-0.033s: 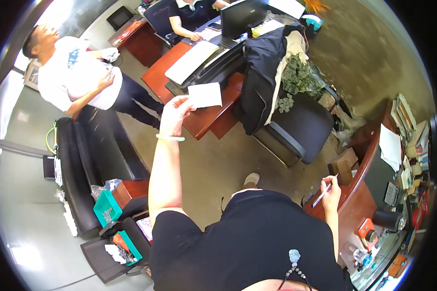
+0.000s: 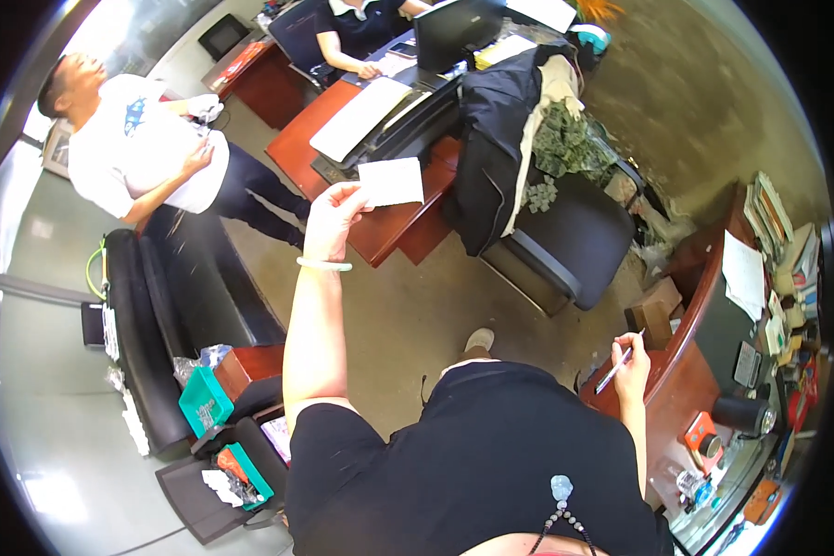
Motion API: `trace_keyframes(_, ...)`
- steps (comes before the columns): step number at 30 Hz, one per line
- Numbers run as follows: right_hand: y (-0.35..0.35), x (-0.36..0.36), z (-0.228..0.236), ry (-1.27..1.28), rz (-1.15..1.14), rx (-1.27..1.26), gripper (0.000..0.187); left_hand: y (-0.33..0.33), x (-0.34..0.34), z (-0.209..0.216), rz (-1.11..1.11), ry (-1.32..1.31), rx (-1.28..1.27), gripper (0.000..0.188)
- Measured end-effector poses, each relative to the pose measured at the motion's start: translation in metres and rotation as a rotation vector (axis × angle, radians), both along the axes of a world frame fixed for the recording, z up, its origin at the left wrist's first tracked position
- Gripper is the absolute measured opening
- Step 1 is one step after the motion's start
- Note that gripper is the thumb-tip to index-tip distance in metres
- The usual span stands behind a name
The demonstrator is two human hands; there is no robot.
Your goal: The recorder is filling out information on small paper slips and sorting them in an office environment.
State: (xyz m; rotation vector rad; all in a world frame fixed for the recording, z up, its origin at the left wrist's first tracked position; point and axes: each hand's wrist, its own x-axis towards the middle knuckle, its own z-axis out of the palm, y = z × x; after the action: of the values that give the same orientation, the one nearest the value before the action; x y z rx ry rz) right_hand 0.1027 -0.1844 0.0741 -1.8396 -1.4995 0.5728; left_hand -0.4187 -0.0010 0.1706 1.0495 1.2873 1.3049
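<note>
Stretched out ahead of me, my left hand (image 2: pixel 338 215) pinches the left edge of a small white piece of paper (image 2: pixel 392 182) between thumb and fingers. The paper is held up in the air, and a wooden desk shows behind it. A pale bangle sits on that wrist. Lower on the right, my right hand (image 2: pixel 629 364) is closed around a slim pen (image 2: pixel 613 371), which slants across the fingers beside the edge of a curved wooden desk (image 2: pixel 684 375).
A black office chair (image 2: pixel 574 243) with a dark jacket (image 2: pixel 496 139) stands ahead. One person (image 2: pixel 148 148) stands at the left by a black sofa (image 2: pixel 204 287); another (image 2: pixel 352 42) sits behind the far desk (image 2: pixel 296 148). Teal trays (image 2: pixel 206 400) are lower left. A black cylinder (image 2: pixel 741 417) stands on the right desk.
The surroundings have shifted very slightly left in the picture. Both hands keep their places, with the paper and the pen still held.
</note>
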Motion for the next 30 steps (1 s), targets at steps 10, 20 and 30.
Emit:
trace_keyframes(10, -0.029, 0.014, -0.006, -0.036, -0.118, -0.045, 0.016, 0.009, 0.059, 0.001, -0.148, -0.021, 0.027, 0.020)
trace_keyframes(20, -0.054, 0.031, -0.022, -0.020, -0.181, -0.123, 0.017, 0.009, 0.117, 0.007, -0.278, -0.032, -0.006, 0.018)
trace_keyframes(30, -0.068, 0.046, -0.030, -0.031, -0.181, -0.196, 0.018, 0.008, 0.136, -0.003, -0.303, 0.017, -0.008, 0.019)
